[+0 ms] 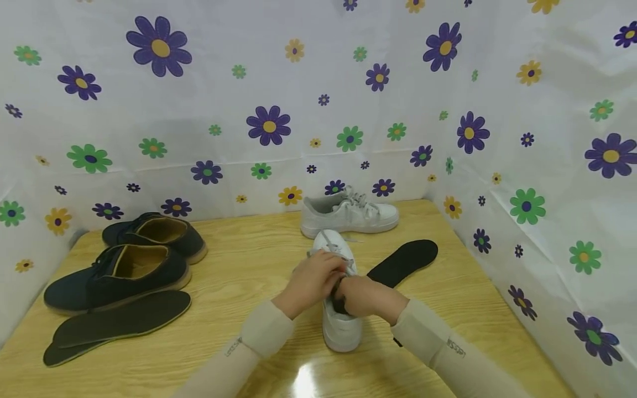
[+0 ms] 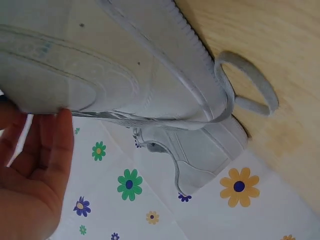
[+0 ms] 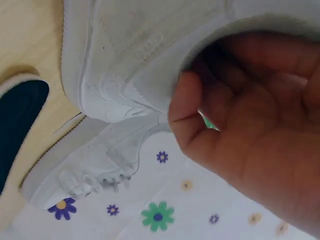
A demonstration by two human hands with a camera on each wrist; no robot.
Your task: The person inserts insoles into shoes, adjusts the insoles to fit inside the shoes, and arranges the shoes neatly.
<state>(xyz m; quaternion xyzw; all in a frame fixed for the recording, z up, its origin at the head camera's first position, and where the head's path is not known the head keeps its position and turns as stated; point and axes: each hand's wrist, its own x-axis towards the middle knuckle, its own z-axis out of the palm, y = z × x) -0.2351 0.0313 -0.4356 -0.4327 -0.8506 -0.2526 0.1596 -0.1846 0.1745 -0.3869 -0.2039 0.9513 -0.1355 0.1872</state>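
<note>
A white sneaker [image 1: 342,334] stands between the two hands in the head view, its toe pointing away. The left hand [image 1: 316,279] grips the shoe's upper edge by the opening; in the left wrist view its fingers bend against the white side. The right hand [image 1: 370,296] reaches into the opening with curled fingers, around a black insole [image 1: 339,305] that shows partly inside. Its fingertips are hidden in the shoe in the right wrist view. A loose grey-white lace [image 2: 255,107] loops beside the sneaker. Another black insole [image 1: 405,262] lies flat to the right.
A second white sneaker [image 1: 348,217] lies sideways behind, near the flowered cloth [image 1: 298,72]. At left stand two dark blue shoes [image 1: 119,282], with two dark insoles [image 1: 124,318] overlapping before them. All rest on a wood-grain table [image 1: 239,265].
</note>
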